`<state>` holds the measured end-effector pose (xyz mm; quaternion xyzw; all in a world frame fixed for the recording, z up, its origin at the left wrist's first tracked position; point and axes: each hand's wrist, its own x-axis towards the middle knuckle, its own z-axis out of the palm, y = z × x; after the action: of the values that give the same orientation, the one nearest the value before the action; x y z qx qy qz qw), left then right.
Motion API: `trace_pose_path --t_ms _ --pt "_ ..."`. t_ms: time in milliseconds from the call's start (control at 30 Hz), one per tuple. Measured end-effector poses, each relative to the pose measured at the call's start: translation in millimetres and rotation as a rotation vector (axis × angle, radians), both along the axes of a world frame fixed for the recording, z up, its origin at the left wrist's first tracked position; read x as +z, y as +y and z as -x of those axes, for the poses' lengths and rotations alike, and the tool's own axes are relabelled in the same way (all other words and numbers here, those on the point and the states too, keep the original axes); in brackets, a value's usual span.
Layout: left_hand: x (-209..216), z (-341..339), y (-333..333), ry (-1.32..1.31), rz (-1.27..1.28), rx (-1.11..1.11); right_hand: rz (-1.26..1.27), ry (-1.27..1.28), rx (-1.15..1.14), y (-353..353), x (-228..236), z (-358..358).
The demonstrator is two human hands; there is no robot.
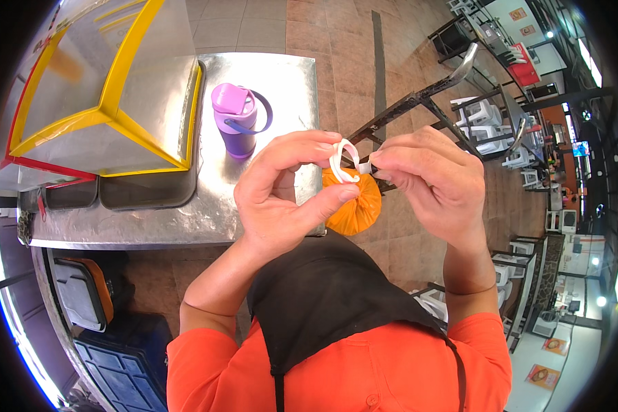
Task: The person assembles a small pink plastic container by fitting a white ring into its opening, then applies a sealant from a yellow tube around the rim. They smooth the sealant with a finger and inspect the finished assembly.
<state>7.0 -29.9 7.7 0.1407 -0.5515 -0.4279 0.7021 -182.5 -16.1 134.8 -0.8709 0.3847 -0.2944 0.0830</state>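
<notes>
In front of my chest my left hand (276, 191) pinches a narrow white ring (336, 167), which looks like a small roll of tape. Its fingertips are on the upper rim and its thumb is on the lower one. My right hand (434, 180) is closed at the ring's right side, with thumb and fingertips on a short white strip (365, 167) that runs toward the ring. Whether strip and ring are one piece I cannot tell. Behind and just below the ring is an orange plastic bag (357, 208), partly covered by my left thumb.
A purple bottle (235, 120) with a dark carrying loop stands on the metal table (281, 82), beside a clear display case (154, 82) with yellow edging. A black metal frame (405, 106) rises ahead of my right hand. Dark bins (127, 360) sit at lower left.
</notes>
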Motion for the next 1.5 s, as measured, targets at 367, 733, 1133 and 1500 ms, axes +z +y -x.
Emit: trace_pose_path --t_ms 367,733,1133,1500 --pt "0.9 2.4 0.2 -0.023 -0.006 0.031 0.002 -0.013 -0.012 -0.6 -1.8 1.2" --pt "0.9 3.0 -1.1 -0.048 0.008 0.079 0.017 -0.006 0.006 -3.2 -3.1 2.9" --pt "-1.4 1.8 0.8 -0.035 0.001 0.088 0.025 -0.009 -0.002 -0.1 -0.8 1.3" --pt "-2.6 1.0 3.3 -0.035 -0.007 0.034 0.025 -0.016 -0.008 2.7 -3.7 1.7"
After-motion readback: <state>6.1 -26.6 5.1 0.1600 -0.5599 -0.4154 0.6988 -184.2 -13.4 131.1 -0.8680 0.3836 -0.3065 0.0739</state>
